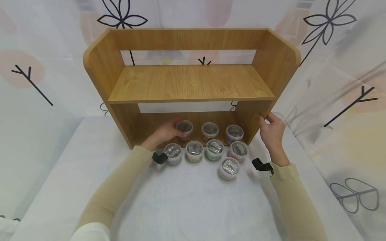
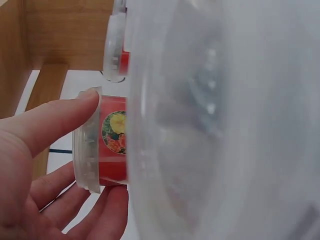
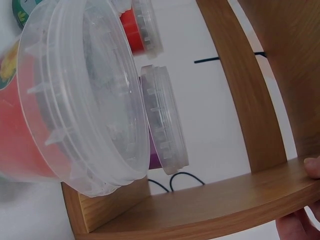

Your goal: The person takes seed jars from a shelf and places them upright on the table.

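Note:
My left hand [image 1: 164,132] holds a small round tub [image 1: 185,130] with a clear lid at the lower level of a wooden shelf unit [image 1: 193,83]. In the left wrist view the thumb lies on the lid's rim, fingers curve round the other side, and a red label with a flower picture [image 2: 115,135] shows. To its right stand a red tub [image 1: 209,131] and a purple tub [image 1: 234,133]. My right hand [image 1: 273,132] grips the front edge of the unit's right side panel [image 3: 200,210], thumb on one face and fingers on the other.
Several lidded tubs stand on the white table [image 1: 193,204] before the unit, among them a whitish tub [image 1: 194,151], a green one [image 1: 214,149] and a nearer pale one [image 1: 229,168]. A patterned cloth [image 1: 45,60] hangs behind.

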A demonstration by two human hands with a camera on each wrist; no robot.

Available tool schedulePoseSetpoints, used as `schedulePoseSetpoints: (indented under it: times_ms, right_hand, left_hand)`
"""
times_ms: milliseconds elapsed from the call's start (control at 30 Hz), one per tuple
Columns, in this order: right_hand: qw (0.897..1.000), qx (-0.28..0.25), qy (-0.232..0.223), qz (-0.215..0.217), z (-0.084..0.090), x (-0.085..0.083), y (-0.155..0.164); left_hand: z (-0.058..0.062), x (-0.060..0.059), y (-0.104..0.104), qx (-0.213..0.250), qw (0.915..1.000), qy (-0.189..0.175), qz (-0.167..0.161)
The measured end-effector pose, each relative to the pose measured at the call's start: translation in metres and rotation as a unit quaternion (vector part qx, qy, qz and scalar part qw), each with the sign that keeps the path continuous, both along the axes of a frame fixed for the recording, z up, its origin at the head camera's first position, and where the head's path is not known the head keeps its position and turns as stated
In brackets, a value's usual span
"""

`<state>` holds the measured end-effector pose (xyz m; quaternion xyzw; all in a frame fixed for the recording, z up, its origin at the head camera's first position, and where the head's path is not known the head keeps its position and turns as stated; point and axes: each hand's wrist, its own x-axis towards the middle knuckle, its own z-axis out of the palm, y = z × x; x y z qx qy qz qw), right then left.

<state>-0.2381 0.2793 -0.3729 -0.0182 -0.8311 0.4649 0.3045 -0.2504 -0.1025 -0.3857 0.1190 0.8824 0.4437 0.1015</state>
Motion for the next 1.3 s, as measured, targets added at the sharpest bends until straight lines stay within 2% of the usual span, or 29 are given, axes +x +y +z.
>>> schedulePoseSetpoints:
  times_ms: [233, 500, 733, 933, 1167, 1300]
  right_hand:
    - [1.0, -0.004, 0.004, 0.005, 0.0, 0.001, 0.0]
    - [1.0, 0.002, 0.008, -0.002, -0.002, -0.002, 0.001]
    - [1.0, -0.002, 0.009, 0.0, -0.002, -0.001, 0.0]
    - [1.0, -0.003, 0.005, -0.001, -0.001, -0.001, -0.001]
    - [1.0, 0.006, 0.013, 0.002, -0.003, -0.003, 0.001]
    - [1.0, 0.01, 0.017, 0.004, -0.004, -0.004, 0.002]
  left_hand:
    - [0.008, 0.006, -0.002, -0.021, 0.9987, 0.046, 0.004]
    - [0.016, 0.018, -0.004, -0.013, 0.9974, 0.069, 0.018]
    - [0.022, 0.03, -0.005, 0.005, 0.9953, 0.097, 0.003]
    - [0.028, 0.04, -0.004, 0.011, 0.9949, 0.1, -0.009]
    - [0.039, 0.056, 0.001, 0.025, 0.9972, 0.068, -0.018]
    - [0.044, 0.063, 0.006, 0.03, 0.9968, 0.069, -0.027]
